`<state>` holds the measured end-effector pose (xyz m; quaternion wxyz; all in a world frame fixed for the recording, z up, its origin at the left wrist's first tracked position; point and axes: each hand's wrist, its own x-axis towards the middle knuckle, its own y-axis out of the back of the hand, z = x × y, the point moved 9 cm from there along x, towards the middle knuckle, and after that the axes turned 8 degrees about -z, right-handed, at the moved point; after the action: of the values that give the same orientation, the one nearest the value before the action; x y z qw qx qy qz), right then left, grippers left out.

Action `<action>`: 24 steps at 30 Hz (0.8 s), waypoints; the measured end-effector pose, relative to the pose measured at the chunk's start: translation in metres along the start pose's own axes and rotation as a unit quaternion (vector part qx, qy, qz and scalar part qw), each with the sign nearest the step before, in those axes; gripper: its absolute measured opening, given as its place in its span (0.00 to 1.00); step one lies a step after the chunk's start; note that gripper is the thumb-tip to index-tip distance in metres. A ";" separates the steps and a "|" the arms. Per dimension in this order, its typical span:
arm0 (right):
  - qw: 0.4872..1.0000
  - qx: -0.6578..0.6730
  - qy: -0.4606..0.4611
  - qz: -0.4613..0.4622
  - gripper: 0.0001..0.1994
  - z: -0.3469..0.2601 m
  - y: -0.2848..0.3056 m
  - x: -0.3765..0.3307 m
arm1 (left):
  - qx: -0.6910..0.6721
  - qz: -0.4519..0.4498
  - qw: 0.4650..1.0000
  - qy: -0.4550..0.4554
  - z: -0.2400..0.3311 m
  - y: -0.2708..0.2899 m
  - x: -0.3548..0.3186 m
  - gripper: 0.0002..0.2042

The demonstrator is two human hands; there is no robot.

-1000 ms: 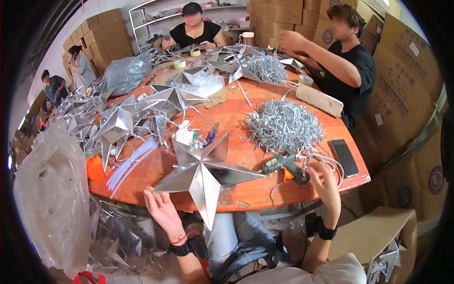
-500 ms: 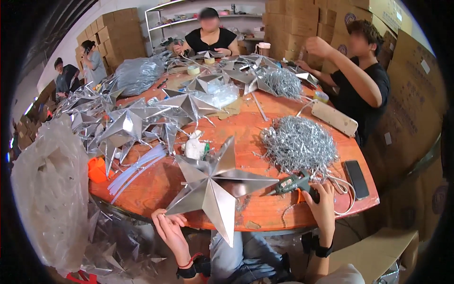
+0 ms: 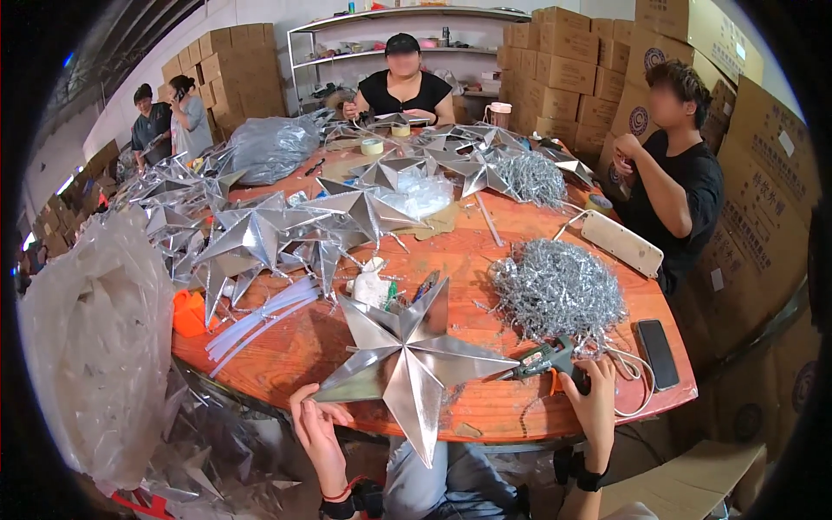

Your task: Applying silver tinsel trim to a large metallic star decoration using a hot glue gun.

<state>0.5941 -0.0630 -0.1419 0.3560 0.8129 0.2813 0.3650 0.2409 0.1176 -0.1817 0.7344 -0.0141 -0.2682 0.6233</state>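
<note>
A large silver five-pointed star (image 3: 407, 355) of folded shiny sheet is tilted at the table's front edge, one point hanging over it. My left hand (image 3: 321, 429) is closed at the tip of its lower-left point. My right hand (image 3: 594, 394) is wrapped round the handle of a dark green hot glue gun (image 3: 544, 360) with an orange trigger. The gun's nozzle is aimed left, close to the star's right point; whether they touch I cannot tell. Just behind the gun lies a heap of silver tinsel (image 3: 559, 290).
Finished-looking stars (image 3: 247, 238) pile up at the left. Translucent glue sticks (image 3: 260, 321) lie beside an orange object (image 3: 191, 314). A phone (image 3: 657, 355), a power strip (image 3: 621, 244) and a cable are at the right. A plastic bag (image 3: 100, 347) stands left. Co-workers sit across the table (image 3: 468, 251).
The view has tilted up a little, so the scene sits lower. My hands keep their holds on star and glue gun. The person at the right has lowered a raised hand.
</note>
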 end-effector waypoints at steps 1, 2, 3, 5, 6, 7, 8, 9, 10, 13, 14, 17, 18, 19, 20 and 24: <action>1.000 0.001 0.001 0.002 0.14 0.000 0.000 0.000 | -0.004 0.008 1.000 0.011 -0.002 0.001 -0.001 0.13; 1.000 0.005 0.001 0.005 0.14 0.000 0.000 0.000 | -0.003 0.008 1.000 0.009 -0.002 0.000 -0.001 0.13; 1.000 0.007 0.002 0.008 0.13 0.000 0.000 0.000 | -0.005 0.008 1.000 0.013 -0.004 0.001 -0.002 0.13; 1.000 0.014 -0.001 0.009 0.13 0.003 -0.001 0.000 | -0.005 0.007 1.000 0.016 -0.005 0.001 -0.002 0.13; 1.000 0.019 -0.003 0.008 0.13 0.004 -0.002 0.000 | -0.001 0.006 1.000 0.017 -0.006 0.002 -0.002 0.13; 1.000 0.020 -0.003 0.008 0.13 0.004 -0.002 0.000 | 0.004 0.005 1.000 0.018 -0.006 0.002 -0.002 0.14; 1.000 0.019 -0.006 0.007 0.14 0.004 -0.003 0.000 | 0.005 0.006 1.000 0.017 -0.006 0.003 -0.002 0.14; 1.000 0.019 -0.009 0.007 0.15 0.003 -0.003 0.000 | 0.009 0.002 1.000 0.015 -0.005 0.002 -0.002 0.14; 1.000 0.020 -0.009 0.007 0.15 0.002 -0.003 0.000 | 0.013 -0.001 1.000 0.012 -0.003 0.001 -0.002 0.14; 1.000 0.019 -0.007 0.018 0.15 -0.001 0.005 -0.002 | 0.019 0.000 1.000 0.010 0.003 -0.002 -0.004 0.14; 1.000 0.019 -0.016 0.012 0.14 0.001 0.001 -0.001 | 0.019 -0.001 1.000 0.014 -0.002 -0.002 -0.003 0.14; 1.000 0.017 -0.016 0.010 0.14 0.005 -0.005 0.002 | 0.035 -0.005 0.999 0.024 -0.009 -0.003 -0.002 0.14; 1.000 0.016 -0.004 0.014 0.14 0.004 -0.003 0.001 | 0.045 0.001 0.999 0.022 -0.007 -0.003 -0.004 0.14; 1.000 0.019 -0.007 0.016 0.14 0.005 -0.002 0.000 | 0.055 0.007 0.998 0.020 -0.006 -0.003 -0.005 0.14; 1.000 0.021 -0.002 0.024 0.14 0.003 0.000 0.000 | 0.056 0.003 0.998 0.017 -0.004 -0.004 -0.006 0.14; 0.999 0.022 -0.013 0.025 0.14 0.003 0.002 -0.002 | 0.053 0.003 0.999 0.011 -0.003 -0.002 -0.007 0.13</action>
<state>0.5961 -0.0664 -0.1430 0.3329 0.8319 0.2644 0.3568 0.2431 0.1120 -0.1865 0.7353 0.0169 -0.2262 0.6386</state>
